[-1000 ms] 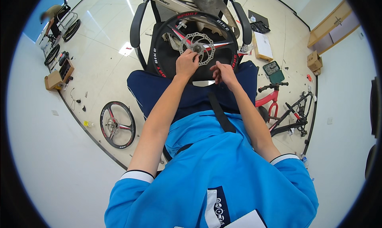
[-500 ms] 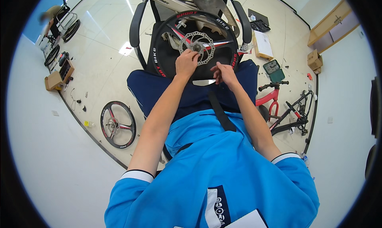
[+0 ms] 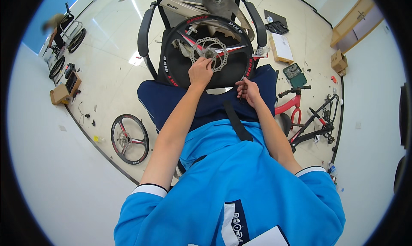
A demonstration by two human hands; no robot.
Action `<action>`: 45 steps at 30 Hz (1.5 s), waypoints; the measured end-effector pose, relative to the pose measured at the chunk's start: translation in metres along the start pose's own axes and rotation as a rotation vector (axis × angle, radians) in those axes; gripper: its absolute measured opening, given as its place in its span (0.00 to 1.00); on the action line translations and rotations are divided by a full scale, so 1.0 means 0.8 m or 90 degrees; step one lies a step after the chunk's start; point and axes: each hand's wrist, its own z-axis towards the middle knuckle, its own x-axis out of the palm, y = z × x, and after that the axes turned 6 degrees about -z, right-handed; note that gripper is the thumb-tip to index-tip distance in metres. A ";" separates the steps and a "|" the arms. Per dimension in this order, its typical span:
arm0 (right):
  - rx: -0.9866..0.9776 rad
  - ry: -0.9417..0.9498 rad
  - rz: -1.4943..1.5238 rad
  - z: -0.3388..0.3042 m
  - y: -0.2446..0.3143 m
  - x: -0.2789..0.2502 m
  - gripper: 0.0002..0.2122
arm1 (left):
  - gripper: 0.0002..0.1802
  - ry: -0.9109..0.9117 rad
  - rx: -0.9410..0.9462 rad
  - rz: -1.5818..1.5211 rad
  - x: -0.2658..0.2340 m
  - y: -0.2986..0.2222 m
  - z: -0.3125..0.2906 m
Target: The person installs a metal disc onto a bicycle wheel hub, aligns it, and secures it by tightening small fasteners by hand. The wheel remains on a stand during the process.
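Observation:
A bicycle wheel (image 3: 171, 71) with a black rim and red and white spokes lies flat on the chair in front of me, its near edge by my lap. A silver brake rotor (image 3: 220, 47) sits over its hub (image 3: 209, 54). My left hand (image 3: 200, 73) is closed, thumb and fingertips pinched just below the hub; whatever they hold is hidden. Over my right thigh, by the near right rim, my right hand (image 3: 249, 91) has its fingers curled round a thin dark rod (image 3: 240, 99), too small to name surely.
A pale bicycle frame part (image 3: 182, 4) lies on the office chair behind the wheel. Another wheel (image 3: 129, 138) is on the floor at left. To the right are a red frame (image 3: 293, 104), a black frame (image 3: 315, 128), a green case (image 3: 296, 76) and a white-topped box (image 3: 282, 48). A person sits far left.
My right hand has turned and closed its fingers, and the thin dark rod now shows in it. My left hand stays pinched by the hub. The view has shifted slightly.

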 end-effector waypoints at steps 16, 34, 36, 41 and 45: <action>-0.005 0.006 -0.069 -0.002 -0.009 0.008 0.22 | 0.08 -0.035 0.032 0.007 0.003 0.008 -0.006; -0.009 0.009 -0.089 -0.002 -0.009 0.010 0.22 | 0.08 -0.028 -0.048 0.001 -0.012 -0.003 0.006; -0.009 0.009 -0.089 -0.002 -0.009 0.010 0.21 | 0.08 -0.018 -0.042 -0.009 -0.013 -0.003 0.007; -0.011 0.008 -0.094 -0.004 -0.008 0.011 0.21 | 0.08 0.001 -0.046 -0.017 -0.014 -0.001 0.008; -0.012 0.009 -0.100 -0.003 -0.008 0.011 0.21 | 0.09 0.010 -0.051 -0.010 -0.014 -0.003 0.009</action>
